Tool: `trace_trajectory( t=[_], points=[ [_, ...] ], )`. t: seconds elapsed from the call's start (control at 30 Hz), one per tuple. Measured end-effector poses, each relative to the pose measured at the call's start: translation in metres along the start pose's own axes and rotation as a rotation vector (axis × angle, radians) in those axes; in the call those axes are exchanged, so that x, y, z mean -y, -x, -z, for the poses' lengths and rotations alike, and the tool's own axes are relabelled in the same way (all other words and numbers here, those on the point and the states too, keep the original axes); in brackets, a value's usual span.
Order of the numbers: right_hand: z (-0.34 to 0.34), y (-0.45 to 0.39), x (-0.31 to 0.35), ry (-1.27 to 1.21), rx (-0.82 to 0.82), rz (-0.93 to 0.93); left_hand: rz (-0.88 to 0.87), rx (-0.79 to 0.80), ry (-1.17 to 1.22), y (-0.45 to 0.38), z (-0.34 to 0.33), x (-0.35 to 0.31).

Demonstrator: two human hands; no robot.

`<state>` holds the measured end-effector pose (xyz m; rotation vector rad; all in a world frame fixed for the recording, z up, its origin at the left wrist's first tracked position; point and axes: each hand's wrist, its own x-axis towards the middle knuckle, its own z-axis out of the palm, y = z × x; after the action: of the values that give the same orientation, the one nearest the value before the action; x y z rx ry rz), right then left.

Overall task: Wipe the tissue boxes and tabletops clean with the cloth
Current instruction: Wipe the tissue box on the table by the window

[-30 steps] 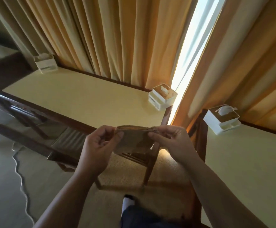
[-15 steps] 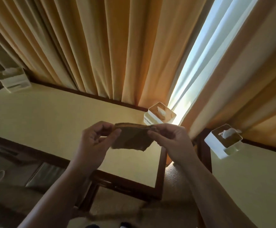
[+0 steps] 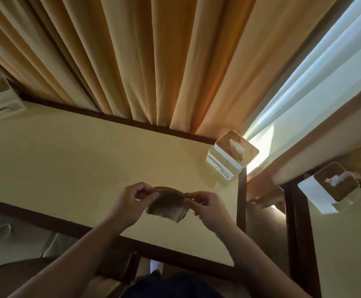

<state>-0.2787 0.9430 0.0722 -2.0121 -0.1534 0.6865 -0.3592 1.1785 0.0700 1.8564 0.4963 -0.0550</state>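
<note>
Head cam: L hand (image 3: 128, 204) & R hand (image 3: 209, 209) grip both pinched tight on cloth (image 3: 167, 205) top edge.

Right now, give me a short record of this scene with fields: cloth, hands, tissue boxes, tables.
cloth: brown cloth, held in the air above the left table
hands: left hand and right hand pinch its top edge
tissue boxes: three; middle box, right box, far-left box
tables: left table, right table, gap between
</note>
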Motion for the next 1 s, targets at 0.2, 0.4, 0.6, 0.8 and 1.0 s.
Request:
trace_trajectory(
  t=[0.2,0.4,0.6,0.8,1.0],
  points=[
    [-0.057,-0.07,-0.009,-0.048,0.04,-0.277,0.207,0.015,-0.114,-0.06,0.019,0.063],
    [-0.06,-0.11,-0.019,-0.227,-0.098,-0.335,0.247,-0.131,-0.256,-0.118,0.017,0.066],
    [0.02,-0.11,-0.024,-0.194,-0.422,-0.245,0.158,0.042,-0.244,-0.163,-0.032,0.013],
    [0.116,-0.143,-0.061,0.023,-0.664,-0.409,0.055,0.159,-0.369,-0.228,-0.136,-0.066],
    [0.143,-0.181,-0.089,0.064,-0.547,-0.402,0.093,0.297,-0.436,-0.283,-0.205,-0.103]
  ],
)
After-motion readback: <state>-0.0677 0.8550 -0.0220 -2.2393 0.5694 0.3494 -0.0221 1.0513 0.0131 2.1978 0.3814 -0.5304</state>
